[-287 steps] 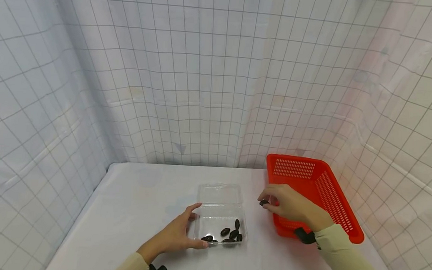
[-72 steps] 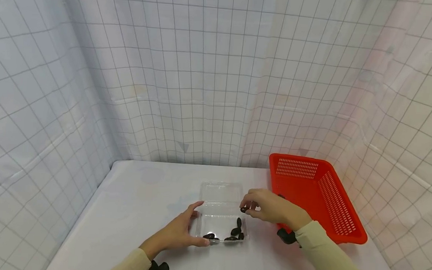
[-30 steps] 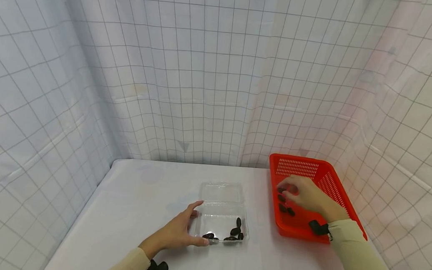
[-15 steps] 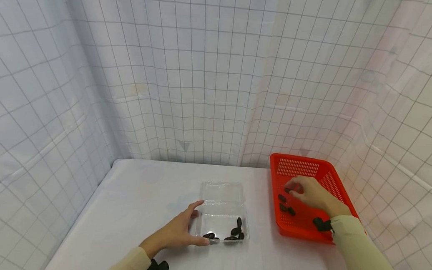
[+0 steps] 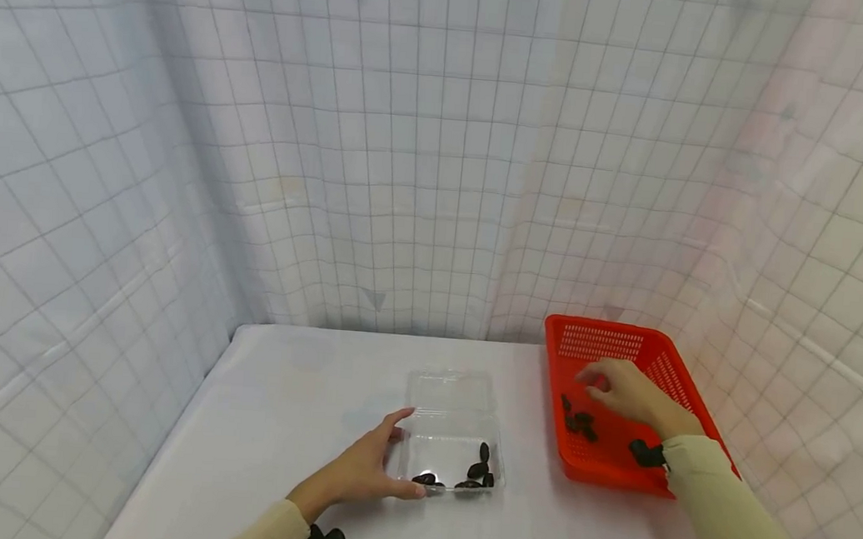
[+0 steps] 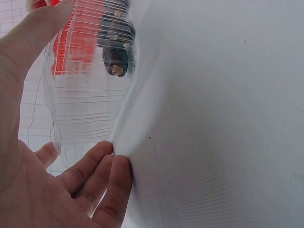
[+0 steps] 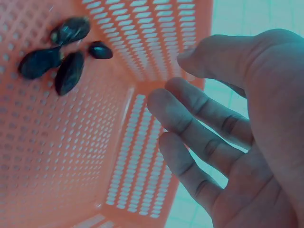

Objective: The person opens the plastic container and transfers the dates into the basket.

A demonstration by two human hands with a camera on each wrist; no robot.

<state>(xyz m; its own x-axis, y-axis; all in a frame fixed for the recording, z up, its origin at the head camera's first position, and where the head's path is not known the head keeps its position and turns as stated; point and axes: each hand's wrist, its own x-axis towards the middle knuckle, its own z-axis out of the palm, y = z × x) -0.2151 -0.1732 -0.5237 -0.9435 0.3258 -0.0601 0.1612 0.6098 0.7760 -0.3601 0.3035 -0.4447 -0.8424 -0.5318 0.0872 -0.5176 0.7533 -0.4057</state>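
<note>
A clear plastic clamshell box (image 5: 437, 455) lies with its lid folded back on the table. My left hand (image 5: 361, 471) spans its left end, thumb at the front wall and index finger by the hinge. Several dark, glossy oval pieces (image 5: 477, 471) sit along the box's front and right; one (image 6: 116, 61) shows a tan, stem-like tip through the plastic in the left wrist view. My right hand (image 5: 626, 392) is over the red basket (image 5: 566, 467), thumb and fingers apart and holding nothing. Below, several like pieces (image 7: 70, 73) are clustered on the basket floor.
The basket stands at the table's right side, its perforated wall (image 7: 142, 161) close to my right fingers. White table cloth (image 5: 286, 410) spreads left of the box. Grid-patterned white curtains (image 5: 423, 177) enclose the back and both sides.
My right hand carried a dark piece from the box into the basket and has let it go; its fingers have spread. The basket pieces lie closer together. My left hand stays at the box.
</note>
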